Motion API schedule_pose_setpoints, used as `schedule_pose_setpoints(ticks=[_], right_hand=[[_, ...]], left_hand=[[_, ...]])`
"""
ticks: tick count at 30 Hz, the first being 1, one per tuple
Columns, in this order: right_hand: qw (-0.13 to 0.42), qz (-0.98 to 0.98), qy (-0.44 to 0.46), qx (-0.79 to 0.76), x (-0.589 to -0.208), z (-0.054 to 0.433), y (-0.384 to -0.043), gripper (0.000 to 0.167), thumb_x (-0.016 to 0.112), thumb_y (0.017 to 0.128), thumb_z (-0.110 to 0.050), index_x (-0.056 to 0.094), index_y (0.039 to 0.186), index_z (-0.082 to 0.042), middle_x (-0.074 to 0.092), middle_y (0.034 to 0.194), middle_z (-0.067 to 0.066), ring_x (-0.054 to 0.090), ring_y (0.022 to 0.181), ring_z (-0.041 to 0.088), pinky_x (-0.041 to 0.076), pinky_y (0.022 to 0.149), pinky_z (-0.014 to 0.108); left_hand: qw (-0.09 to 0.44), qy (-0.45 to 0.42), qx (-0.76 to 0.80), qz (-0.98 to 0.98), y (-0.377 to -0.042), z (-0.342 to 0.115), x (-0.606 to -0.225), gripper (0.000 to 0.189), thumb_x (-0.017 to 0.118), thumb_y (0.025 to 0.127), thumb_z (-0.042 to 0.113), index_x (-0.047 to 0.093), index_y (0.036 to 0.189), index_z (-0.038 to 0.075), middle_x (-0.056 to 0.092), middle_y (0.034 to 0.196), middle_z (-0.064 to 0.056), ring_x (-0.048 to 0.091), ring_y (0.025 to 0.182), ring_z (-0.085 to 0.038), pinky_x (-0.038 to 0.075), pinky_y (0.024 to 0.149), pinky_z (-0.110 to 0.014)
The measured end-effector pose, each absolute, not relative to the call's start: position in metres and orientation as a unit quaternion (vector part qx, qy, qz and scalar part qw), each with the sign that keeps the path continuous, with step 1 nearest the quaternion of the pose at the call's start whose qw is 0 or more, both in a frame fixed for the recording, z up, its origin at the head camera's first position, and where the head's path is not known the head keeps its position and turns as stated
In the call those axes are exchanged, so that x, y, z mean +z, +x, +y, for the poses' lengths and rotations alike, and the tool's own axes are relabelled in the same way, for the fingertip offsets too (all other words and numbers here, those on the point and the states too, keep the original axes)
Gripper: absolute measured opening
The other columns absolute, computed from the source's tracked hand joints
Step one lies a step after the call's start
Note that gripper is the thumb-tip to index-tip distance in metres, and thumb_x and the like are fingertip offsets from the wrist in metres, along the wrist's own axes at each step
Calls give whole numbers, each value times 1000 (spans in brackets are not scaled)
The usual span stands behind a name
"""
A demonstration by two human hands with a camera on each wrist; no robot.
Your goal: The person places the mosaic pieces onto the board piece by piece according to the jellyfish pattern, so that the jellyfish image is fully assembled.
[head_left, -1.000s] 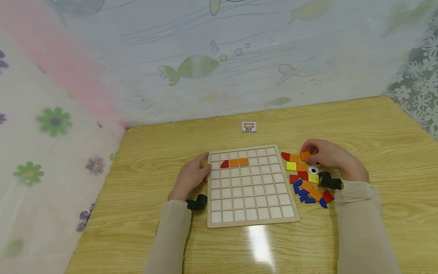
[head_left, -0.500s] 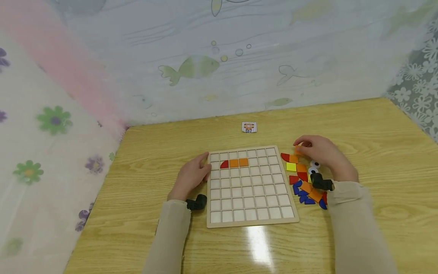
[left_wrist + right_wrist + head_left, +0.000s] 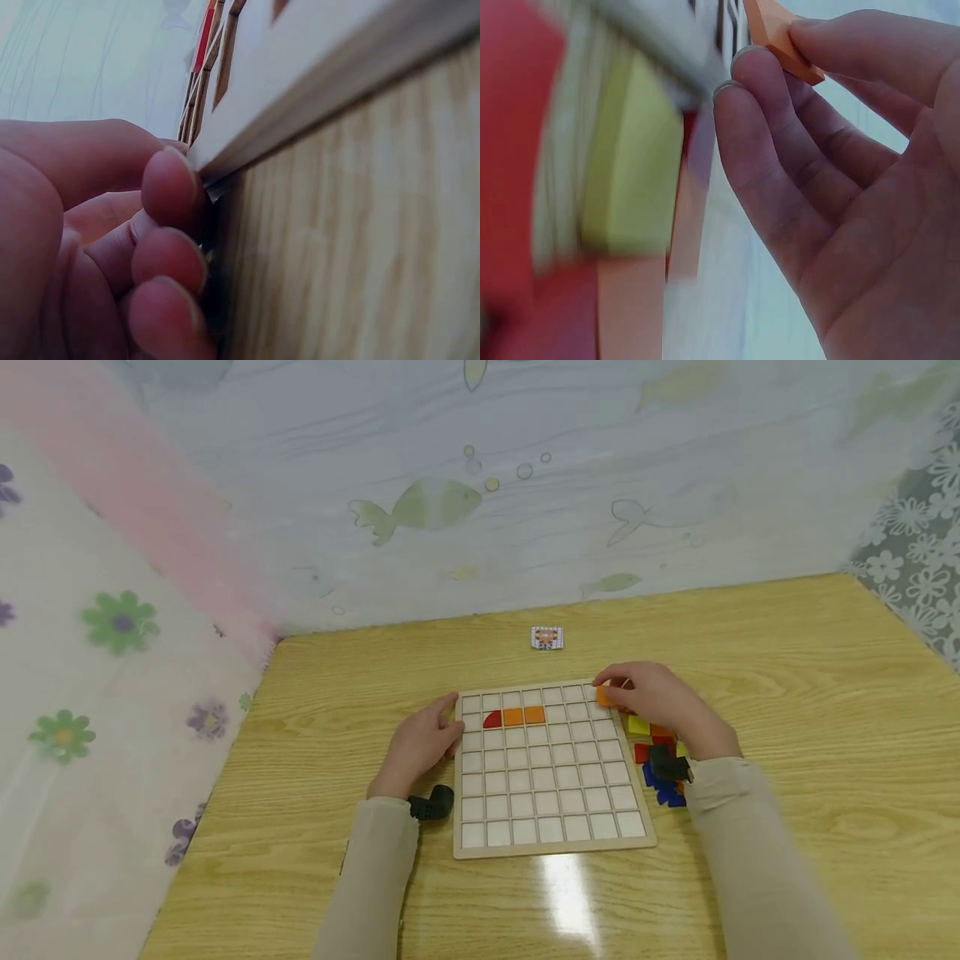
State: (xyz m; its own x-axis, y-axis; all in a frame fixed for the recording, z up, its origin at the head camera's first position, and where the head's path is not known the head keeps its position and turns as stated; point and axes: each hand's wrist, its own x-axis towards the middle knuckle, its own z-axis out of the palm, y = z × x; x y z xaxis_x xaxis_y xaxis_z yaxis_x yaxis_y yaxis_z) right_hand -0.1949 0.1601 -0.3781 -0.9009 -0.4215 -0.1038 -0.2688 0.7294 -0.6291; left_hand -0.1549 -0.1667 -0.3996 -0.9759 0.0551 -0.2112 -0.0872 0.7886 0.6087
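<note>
A wooden grid board (image 3: 555,849) lies on the table, holding a red curved tile (image 3: 492,719) and two orange square tiles (image 3: 523,716) side by side in its second row. My left hand (image 3: 422,745) rests against the board's left edge; in the left wrist view, loosely bent fingertips (image 3: 171,262) meet the edge. Over the board's upper right corner, my right hand (image 3: 656,697) pinches an orange square tile (image 3: 604,696) between thumb and fingers. The right wrist view shows this tile (image 3: 774,34) tilted in the fingertips.
Right of the board lie loose tiles, among them a yellow square (image 3: 639,724), a red piece (image 3: 642,752) and blue pieces (image 3: 666,795), partly hidden by my right arm. A small pattern card (image 3: 547,637) lies behind the board. Printed walls rise behind and left of the table.
My right hand has lifted the orange tile from the loose pile and carried it left to the board's upper right corner. My left hand has stayed in place.
</note>
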Motion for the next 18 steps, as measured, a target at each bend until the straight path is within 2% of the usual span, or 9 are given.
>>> schedule_pose_setpoints(ticks=[6, 13, 18], right_hand=[[121, 916, -218, -313, -380, 137, -196, 27, 51, 90, -14, 57, 116, -9, 59, 94, 4, 54, 83, 19, 43, 74, 37], [87, 926, -224, -292, -379, 127, -193, 14, 55, 88, -13, 63, 99, -12, 62, 90, 1, 55, 81, 17, 43, 74, 35], [83, 924, -237, -289, -381, 118, -195, 13, 57, 87, -13, 65, 98, -14, 62, 90, 0, 55, 81, 16, 43, 74, 36]], left_hand=[[109, -10, 326, 939, -155, -167, -399, 53, 51, 89, 31, 33, 139, 27, 58, 59, 2, 46, 44, -16, 40, 45, -29], [110, -7, 329, 938, -156, -166, -401, 53, 50, 89, 31, 33, 139, 28, 59, 59, 2, 47, 45, -17, 42, 46, -29], [105, -7, 328, 939, -155, -166, -400, 53, 51, 89, 31, 33, 139, 28, 58, 59, 2, 47, 45, -17, 41, 46, -29]])
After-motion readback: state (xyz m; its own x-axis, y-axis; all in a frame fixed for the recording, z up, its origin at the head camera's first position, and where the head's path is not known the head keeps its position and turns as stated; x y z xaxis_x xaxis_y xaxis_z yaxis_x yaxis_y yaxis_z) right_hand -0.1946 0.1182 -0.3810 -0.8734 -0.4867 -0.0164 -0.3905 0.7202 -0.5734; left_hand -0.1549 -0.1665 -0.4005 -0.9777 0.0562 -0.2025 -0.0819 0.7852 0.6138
